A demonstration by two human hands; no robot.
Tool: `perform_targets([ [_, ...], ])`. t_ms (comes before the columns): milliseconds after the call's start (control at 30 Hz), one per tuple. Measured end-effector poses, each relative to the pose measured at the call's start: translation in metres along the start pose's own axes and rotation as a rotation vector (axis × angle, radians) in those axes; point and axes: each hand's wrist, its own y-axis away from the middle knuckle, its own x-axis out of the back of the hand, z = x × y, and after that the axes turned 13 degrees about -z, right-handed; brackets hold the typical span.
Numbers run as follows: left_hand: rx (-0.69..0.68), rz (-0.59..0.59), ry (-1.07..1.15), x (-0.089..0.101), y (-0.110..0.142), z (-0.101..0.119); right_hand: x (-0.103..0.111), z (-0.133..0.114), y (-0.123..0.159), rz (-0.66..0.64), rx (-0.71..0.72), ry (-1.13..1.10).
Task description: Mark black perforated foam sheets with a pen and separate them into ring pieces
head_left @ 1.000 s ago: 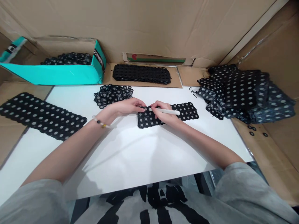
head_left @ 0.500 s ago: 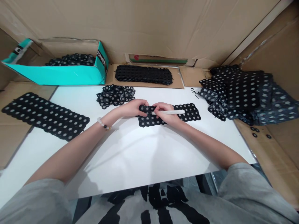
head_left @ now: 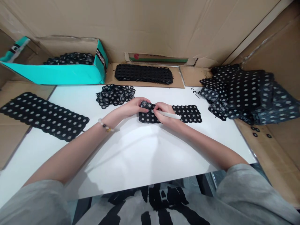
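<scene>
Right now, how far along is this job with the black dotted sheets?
It looks partway. Done, apparently: loose black rings lie piled on the table, with more in the teal box. In hand: the right hand holds a white stick against a dotted black strip, under the left hand. Left, apparently: the large dotted-sheet heap.

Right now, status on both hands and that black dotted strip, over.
Left hand: fingers on the black dotted strip. Right hand: gripping a white pen-shaped tool, tip at the strip. Loose black rings piled just beyond left hand.
</scene>
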Motion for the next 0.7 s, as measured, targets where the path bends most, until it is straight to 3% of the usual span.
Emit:
perform_targets([
  [233, -0.006, -0.086, 0.094, 0.001, 0.004, 0.011, 0.004, -0.006, -0.005, -0.008, -0.086, 0.023],
  [400, 0.022, -0.153, 0.048, 0.005, 0.010, 0.020, 0.011, -0.011, -0.004, -0.087, -0.138, -0.032],
  [700, 0.026, -0.201, -0.045, 0.008, 0.012, 0.024, 0.010, -0.012, -0.005, -0.086, -0.134, -0.013],
])
